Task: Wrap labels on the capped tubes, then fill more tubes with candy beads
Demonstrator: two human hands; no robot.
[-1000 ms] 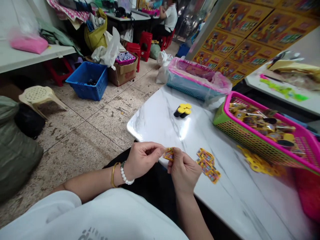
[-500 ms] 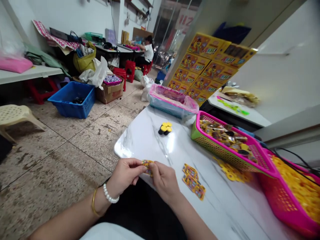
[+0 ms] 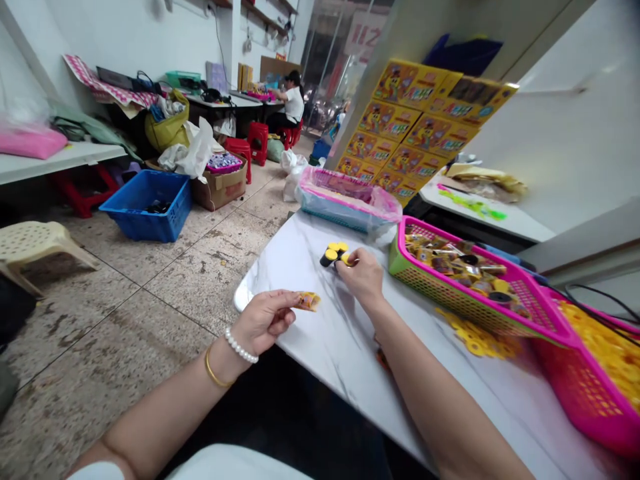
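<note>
My left hand [image 3: 264,321] is closed in a pinch on a small yellow printed sleeve [image 3: 309,302], held just over the table's near edge. The sleeve looks curled, with an opening at its free end. At the small group of black cylinders with yellow tops [image 3: 331,255], my right hand [image 3: 364,277] has its fingers closed around the nearest cylinder on the right, partly hiding it. More printed yellow pieces [image 3: 383,359] lie mostly hidden under my right forearm. The marbled white table [image 3: 310,360] bears all of these.
A pink-and-green basket [image 3: 450,293] of wrapped cylinders stands at right, beside loose yellow rings [image 3: 475,337] and a pink basket [image 3: 575,380] of yellow parts. A plastic-lined basket [image 3: 345,210] is at the far edge. Stacked yellow boxes [image 3: 400,127] rise behind. A person [image 3: 293,103] sits far off.
My right hand has let go of the printed sleeve and moved forward to the black-and-yellow cylinders. My left hand keeps the sleeve, now slightly higher and more rounded.
</note>
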